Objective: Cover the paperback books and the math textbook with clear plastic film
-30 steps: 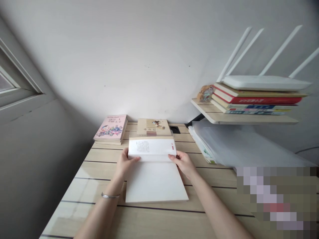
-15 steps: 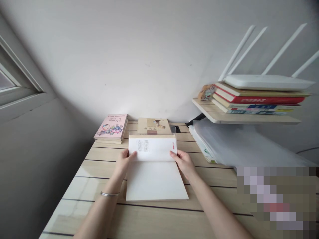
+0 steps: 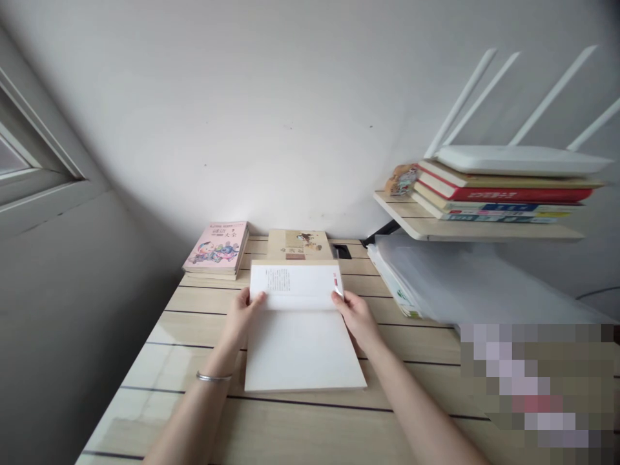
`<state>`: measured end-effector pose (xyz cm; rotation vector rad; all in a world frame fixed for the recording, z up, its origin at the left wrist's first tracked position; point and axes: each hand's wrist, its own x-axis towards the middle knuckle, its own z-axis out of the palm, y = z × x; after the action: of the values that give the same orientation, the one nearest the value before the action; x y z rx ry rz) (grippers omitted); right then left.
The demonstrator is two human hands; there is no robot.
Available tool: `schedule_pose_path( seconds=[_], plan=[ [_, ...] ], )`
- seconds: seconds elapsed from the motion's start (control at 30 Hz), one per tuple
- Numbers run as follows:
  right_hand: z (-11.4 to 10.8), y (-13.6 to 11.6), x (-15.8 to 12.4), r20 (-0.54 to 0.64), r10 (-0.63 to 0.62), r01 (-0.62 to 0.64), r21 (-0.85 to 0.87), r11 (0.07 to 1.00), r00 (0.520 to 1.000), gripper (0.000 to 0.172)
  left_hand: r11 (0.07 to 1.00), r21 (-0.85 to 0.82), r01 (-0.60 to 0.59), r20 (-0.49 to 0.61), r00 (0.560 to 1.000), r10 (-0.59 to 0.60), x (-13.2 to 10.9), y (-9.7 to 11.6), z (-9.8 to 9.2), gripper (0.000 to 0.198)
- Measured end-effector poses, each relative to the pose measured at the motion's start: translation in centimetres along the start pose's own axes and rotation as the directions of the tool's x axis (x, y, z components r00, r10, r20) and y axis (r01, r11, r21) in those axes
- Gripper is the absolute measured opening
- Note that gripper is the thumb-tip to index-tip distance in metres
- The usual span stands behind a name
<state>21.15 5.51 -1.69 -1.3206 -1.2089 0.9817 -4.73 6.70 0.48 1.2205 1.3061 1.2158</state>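
Note:
A white book [image 3: 300, 349] lies open on the pale wooden desk [image 3: 159, 336] in front of me. Its printed cover flap [image 3: 298, 283] is folded back at the far end. My left hand [image 3: 242, 316] pinches the flap's left edge, thumb on top. At the flap's right edge, my right hand [image 3: 357, 316] holds it with thumb and fingers. A silver bracelet [image 3: 213, 377] sits on my left wrist.
A pink book stack [image 3: 217, 248] and a beige book [image 3: 299, 244] lie by the wall. At right a wall shelf [image 3: 465, 227] holds several books under a white router [image 3: 518, 160]. Below the shelf lies a plastic-covered stack [image 3: 450, 284].
The flap has tipped slightly farther back and both hands shifted a little toward the wall; the view rose slightly.

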Motion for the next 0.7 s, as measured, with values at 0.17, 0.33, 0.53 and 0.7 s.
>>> schedule_pose_path(
  seconds=[0.17, 0.33, 0.53, 0.7],
  plan=[
    [-1.0, -0.1, 0.2, 0.185, 0.028, -0.053, 0.133, 0.99, 0.982, 0.042, 0.997, -0.041, 0.068, 0.117, 0.991, -0.063, -0.1, 0.6, -0.4, 0.047],
    [-0.5, 0.5, 0.3, 0.038, 0.003, -0.003, 0.003, 1.0, 0.999, 0.043, 0.993, 0.109, 0.042, -0.051, 0.998, -0.036, -0.2, 0.4, 0.0, 0.033],
    [0.2, 0.3, 0.1, -0.052, -0.055, 0.048, -0.123, 0.991, 0.997, 0.047, 0.995, 0.095, 0.007, -0.082, 0.997, 0.0, -0.3, 0.5, 0.3, 0.036],
    [-0.2, 0.2, 0.2, -0.019, -0.066, 0.063, -0.123, 0.99, 0.998, 0.042, 1.0, -0.005, 0.01, 0.018, 1.0, -0.01, -0.1, 0.5, 0.0, 0.041]
  ],
)
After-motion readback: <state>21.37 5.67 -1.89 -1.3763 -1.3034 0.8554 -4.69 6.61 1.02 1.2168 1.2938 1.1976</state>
